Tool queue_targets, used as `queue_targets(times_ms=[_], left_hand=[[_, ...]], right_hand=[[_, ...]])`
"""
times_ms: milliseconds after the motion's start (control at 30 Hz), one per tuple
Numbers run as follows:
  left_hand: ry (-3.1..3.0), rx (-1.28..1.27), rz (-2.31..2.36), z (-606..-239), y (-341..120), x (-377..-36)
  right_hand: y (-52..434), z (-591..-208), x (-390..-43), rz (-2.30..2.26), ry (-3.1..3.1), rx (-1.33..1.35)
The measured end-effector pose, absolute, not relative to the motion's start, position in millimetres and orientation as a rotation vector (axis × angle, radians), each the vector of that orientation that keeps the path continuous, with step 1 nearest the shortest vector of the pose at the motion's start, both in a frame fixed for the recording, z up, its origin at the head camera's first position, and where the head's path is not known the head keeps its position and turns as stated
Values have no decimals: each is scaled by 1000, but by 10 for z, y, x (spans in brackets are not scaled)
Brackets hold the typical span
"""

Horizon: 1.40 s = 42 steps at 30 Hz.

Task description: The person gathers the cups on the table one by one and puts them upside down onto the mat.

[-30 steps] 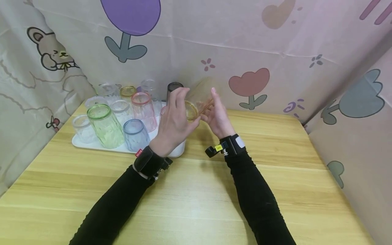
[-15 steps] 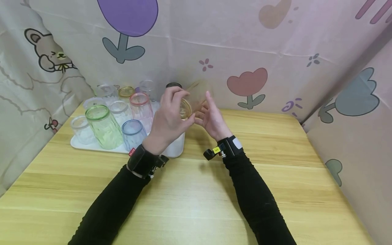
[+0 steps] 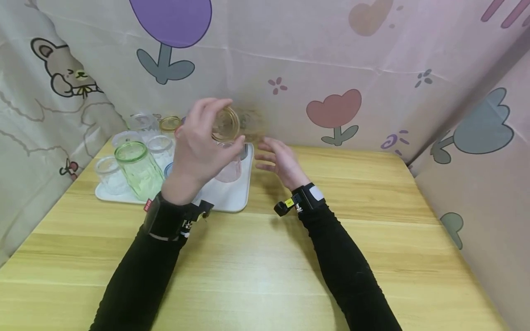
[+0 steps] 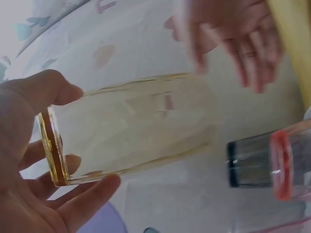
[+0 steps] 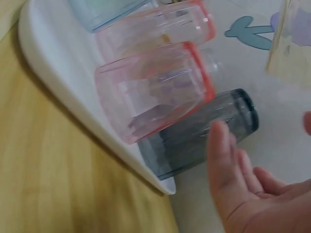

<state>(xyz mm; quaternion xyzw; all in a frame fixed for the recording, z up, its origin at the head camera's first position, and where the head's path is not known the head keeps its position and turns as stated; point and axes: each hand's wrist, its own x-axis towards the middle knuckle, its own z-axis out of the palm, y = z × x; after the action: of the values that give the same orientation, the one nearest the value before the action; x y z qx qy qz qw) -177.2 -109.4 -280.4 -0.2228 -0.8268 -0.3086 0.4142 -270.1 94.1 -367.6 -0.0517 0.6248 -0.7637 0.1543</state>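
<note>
Above the tray (image 3: 232, 202), left hand (image 3: 198, 147) holds yellow glass (image 3: 227, 124) sideways.

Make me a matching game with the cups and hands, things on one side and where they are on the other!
Things:
1. yellow glass
2. green glass
3. right hand
4. dark grey glass

Places or states:
A. open, holding nothing
B. held up in the left hand
C. at the tray's right edge
D. on the tray's left part

Pairs: 1-B, 2-D, 3-A, 4-C
</note>
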Motion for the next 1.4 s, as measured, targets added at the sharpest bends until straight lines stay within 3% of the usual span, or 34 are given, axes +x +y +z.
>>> queue_targets(times_ms=[200, 700, 1400], left_hand=[[-2118, -503, -799, -2687, -1184, -1668], [-2526, -408, -791, -2519, -1322, -1512], [-3028, -447, -773, -2669, -1324, -1701]], right_hand=[[858, -3794, -2690, -1909, 2011, -103], [714, -3915, -2588, -1288, 2463, -316], [666, -3958, -2563, -1228, 2496, -364]])
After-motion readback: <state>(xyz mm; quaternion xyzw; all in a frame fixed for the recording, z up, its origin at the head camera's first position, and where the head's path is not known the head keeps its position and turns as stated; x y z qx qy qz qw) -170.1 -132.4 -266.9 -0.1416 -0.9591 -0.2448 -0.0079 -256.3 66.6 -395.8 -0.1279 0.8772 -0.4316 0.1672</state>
